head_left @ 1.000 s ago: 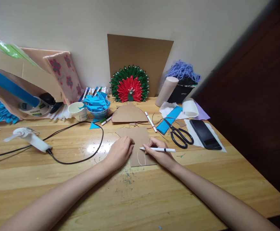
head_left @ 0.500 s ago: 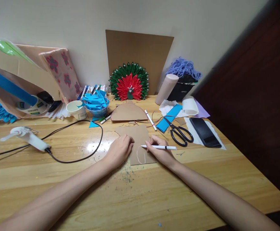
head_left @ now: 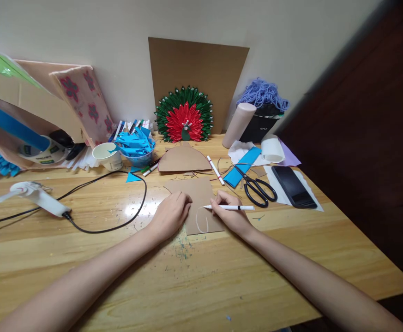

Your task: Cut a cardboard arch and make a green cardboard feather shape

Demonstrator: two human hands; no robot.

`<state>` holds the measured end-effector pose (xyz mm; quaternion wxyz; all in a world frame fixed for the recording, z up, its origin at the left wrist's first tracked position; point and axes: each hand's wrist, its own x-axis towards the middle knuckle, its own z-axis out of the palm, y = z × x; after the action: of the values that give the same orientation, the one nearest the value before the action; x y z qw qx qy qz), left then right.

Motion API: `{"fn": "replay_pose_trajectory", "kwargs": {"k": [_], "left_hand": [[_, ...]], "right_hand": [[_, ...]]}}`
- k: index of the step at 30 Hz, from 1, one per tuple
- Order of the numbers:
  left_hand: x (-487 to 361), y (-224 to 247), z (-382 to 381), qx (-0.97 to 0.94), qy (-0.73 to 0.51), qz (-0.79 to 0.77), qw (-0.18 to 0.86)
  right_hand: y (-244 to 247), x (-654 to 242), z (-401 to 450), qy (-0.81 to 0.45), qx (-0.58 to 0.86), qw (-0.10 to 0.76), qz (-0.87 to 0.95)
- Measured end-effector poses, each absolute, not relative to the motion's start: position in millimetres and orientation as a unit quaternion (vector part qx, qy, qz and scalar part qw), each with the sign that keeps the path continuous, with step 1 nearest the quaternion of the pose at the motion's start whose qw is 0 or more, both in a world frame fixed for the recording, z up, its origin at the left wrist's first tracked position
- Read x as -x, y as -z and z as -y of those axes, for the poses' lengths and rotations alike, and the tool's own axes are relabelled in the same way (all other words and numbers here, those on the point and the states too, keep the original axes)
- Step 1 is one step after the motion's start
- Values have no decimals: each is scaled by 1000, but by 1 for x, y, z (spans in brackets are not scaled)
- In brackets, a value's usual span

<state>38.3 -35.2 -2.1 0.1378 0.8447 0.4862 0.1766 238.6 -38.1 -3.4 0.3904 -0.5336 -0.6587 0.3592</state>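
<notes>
My right hand (head_left: 234, 215) pinches a slim white marker pen (head_left: 232, 208) with a black band. Its tip touches a flat piece of brown cardboard (head_left: 201, 189) just above a pale, narrow U-shaped line (head_left: 201, 226) drawn there. Curled fingers of my left hand (head_left: 173, 210) press down on the cardboard's left side, holding it against the table. Behind it lies a half-round cardboard piece (head_left: 183, 159) with a dark edge. A second marker with a red band (head_left: 215, 170) lies to the right of that piece.
Black-handled scissors (head_left: 256, 186), a blue folded strip (head_left: 242, 168) and a phone (head_left: 293, 186) lie right. Left are a white glue gun (head_left: 42, 198) with a black cord (head_left: 118, 229), a paper cup (head_left: 107, 157) and a bowl of blue scraps (head_left: 139, 159). A red-green peacock craft (head_left: 185, 115) stands behind.
The pen tip has moved slightly right along the top of the drawn line. My left hand stays in place on the cardboard. The whole view has shifted a little.
</notes>
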Motion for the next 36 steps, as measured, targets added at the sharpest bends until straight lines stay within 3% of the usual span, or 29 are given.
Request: {"fn": "replay_pose_trajectory", "kwargs": {"k": [36], "left_hand": [[-38, 3, 34, -845, -180, -484, 139]], "right_hand": [[5, -245, 30, -396, 524, 388, 646]]}}
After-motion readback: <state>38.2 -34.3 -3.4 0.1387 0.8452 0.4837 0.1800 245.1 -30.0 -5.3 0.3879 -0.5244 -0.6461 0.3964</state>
